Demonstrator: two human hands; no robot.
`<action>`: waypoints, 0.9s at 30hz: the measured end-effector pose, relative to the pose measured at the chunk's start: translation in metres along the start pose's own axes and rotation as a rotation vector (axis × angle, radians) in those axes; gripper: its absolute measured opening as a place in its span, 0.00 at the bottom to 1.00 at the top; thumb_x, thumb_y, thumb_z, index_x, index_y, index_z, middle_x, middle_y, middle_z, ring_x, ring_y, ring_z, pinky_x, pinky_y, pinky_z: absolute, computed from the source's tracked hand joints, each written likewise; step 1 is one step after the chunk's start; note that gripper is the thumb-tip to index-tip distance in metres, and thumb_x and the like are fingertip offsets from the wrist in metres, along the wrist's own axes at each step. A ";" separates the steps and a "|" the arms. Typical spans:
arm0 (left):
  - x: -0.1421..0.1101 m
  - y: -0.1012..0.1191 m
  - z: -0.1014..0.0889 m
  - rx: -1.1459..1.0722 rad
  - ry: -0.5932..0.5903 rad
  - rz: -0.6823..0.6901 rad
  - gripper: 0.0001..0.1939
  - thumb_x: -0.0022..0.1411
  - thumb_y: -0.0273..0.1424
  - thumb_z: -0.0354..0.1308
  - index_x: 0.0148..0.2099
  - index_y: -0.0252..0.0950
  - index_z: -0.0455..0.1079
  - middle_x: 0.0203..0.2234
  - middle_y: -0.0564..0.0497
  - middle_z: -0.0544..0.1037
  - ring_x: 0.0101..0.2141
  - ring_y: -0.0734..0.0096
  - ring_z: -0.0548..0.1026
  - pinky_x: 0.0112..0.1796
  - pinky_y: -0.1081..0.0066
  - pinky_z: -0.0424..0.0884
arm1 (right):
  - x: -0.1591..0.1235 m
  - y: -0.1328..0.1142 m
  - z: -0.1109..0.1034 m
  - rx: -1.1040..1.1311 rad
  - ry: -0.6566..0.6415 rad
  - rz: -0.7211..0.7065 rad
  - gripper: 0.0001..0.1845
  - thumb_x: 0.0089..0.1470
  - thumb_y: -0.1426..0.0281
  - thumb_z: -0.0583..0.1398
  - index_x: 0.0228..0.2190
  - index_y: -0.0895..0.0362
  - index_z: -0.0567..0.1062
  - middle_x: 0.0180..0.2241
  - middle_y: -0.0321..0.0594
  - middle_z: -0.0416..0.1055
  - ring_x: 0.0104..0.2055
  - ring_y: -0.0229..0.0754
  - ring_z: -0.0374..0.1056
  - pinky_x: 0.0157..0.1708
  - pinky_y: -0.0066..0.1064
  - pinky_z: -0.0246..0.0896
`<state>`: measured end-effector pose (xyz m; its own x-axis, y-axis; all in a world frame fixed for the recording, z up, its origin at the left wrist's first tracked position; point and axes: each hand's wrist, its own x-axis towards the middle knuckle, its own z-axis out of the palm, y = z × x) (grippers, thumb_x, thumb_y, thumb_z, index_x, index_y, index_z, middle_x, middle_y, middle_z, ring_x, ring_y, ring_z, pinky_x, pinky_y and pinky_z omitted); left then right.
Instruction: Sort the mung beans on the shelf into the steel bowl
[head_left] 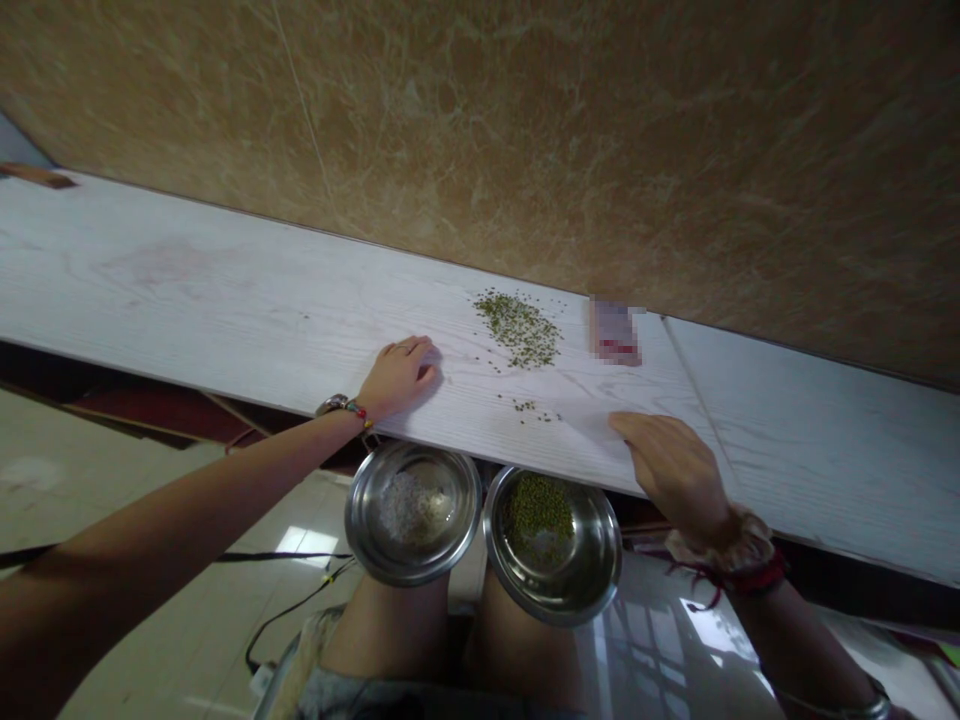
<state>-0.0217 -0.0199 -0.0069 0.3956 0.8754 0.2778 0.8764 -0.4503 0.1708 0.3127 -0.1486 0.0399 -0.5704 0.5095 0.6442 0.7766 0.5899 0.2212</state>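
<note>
Green mung beans (517,325) lie on the table (315,290), main patch elongated 10-to-4 o'clock. The patch lies at 2 o'clock from the nearer left grip (397,376), between 10 and 11 from the right grip (675,465). Finger closure obscured: cannot tell if released or clenched.

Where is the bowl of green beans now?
In the head view, the bowl of green beans is over the right leg, just below the white tabletop and right of the bowl of pale grains.
</note>
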 end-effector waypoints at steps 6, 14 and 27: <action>0.000 0.001 -0.002 -0.007 0.003 -0.002 0.19 0.60 0.31 0.44 0.51 0.31 0.65 0.51 0.41 0.70 0.51 0.59 0.67 0.52 0.59 0.62 | 0.006 -0.006 0.004 -0.059 -0.065 0.007 0.20 0.52 0.83 0.49 0.42 0.57 0.72 0.35 0.42 0.77 0.38 0.41 0.72 0.40 0.35 0.65; 0.000 0.001 -0.002 -0.024 0.011 -0.003 0.19 0.60 0.31 0.44 0.50 0.31 0.66 0.51 0.41 0.70 0.51 0.59 0.68 0.53 0.59 0.62 | 0.011 -0.012 0.002 -0.020 -0.045 -0.036 0.17 0.51 0.84 0.50 0.39 0.60 0.72 0.34 0.44 0.77 0.38 0.41 0.71 0.39 0.34 0.65; 0.000 0.001 -0.002 -0.038 0.009 -0.005 0.19 0.60 0.32 0.44 0.50 0.31 0.66 0.51 0.41 0.70 0.52 0.57 0.67 0.53 0.58 0.61 | 0.021 -0.006 0.016 -0.024 -0.004 0.003 0.20 0.51 0.83 0.50 0.42 0.57 0.72 0.35 0.41 0.77 0.38 0.41 0.72 0.40 0.34 0.64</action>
<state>-0.0213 -0.0211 -0.0052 0.3889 0.8759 0.2855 0.8672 -0.4526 0.2074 0.2921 -0.1320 0.0404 -0.5693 0.5140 0.6417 0.7844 0.5734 0.2366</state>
